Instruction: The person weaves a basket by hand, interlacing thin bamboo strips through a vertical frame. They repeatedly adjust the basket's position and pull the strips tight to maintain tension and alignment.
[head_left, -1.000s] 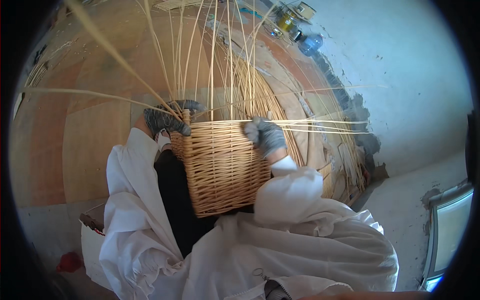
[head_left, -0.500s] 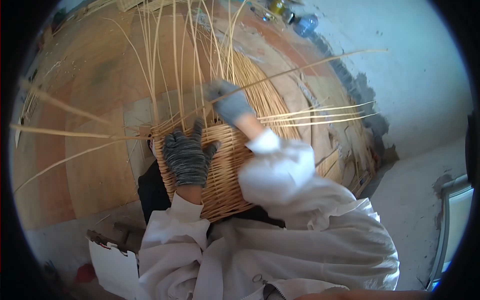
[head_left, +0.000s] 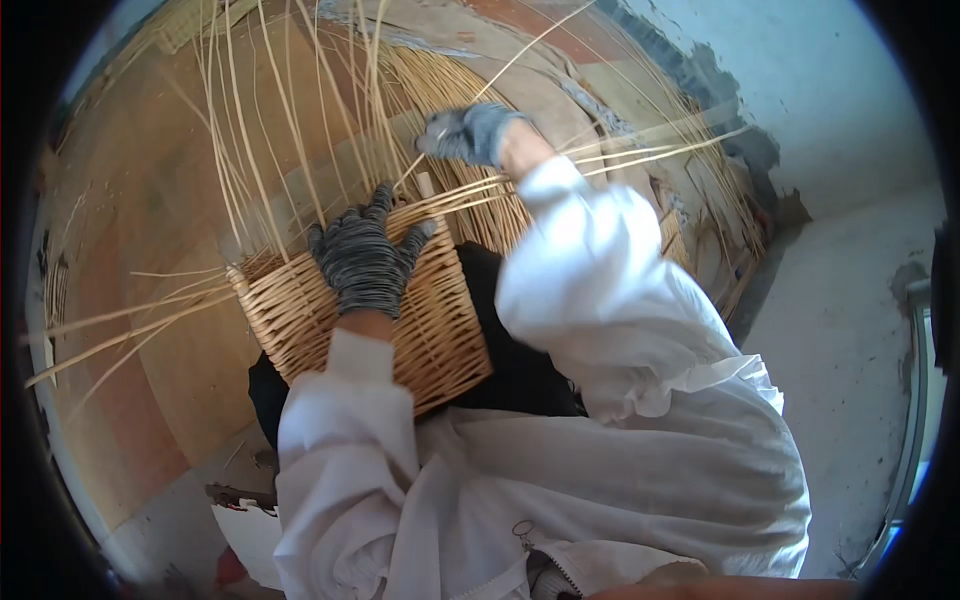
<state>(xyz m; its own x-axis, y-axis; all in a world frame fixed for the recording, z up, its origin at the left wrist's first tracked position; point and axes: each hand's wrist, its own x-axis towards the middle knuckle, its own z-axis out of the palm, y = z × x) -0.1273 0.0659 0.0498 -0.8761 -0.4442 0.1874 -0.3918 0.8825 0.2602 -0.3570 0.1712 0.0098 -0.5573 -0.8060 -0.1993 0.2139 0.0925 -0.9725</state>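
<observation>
A half-woven wicker basket (head_left: 440,310) leans in my lap, its upright rods rising from the far side. My left hand (head_left: 365,255), in a grey knit glove, grips its upper edge, index finger pointing up and thumb spread along the woven side. Just beyond the rim, my right hand (head_left: 470,133), in a matching glove, is closed round a long wicker rod (head_left: 530,50). That rod slants from the rim near my left index fingertip, through my fist, to the upper right. Several side rods (head_left: 640,158) stick out to the right, passing behind my right wrist.
A bundle of loose wicker rods (head_left: 440,75) lies on the floor beyond the basket. More side rods (head_left: 150,335) reach out to the left over brown boards (head_left: 150,400). A pale wall (head_left: 840,130) stands at the right, and a white box (head_left: 245,540) sits low at the left.
The basket has tilted and shifted left in view. My right hand has moved right and up, and the rod in it now points more steeply upward. My left hand remains at the rim.
</observation>
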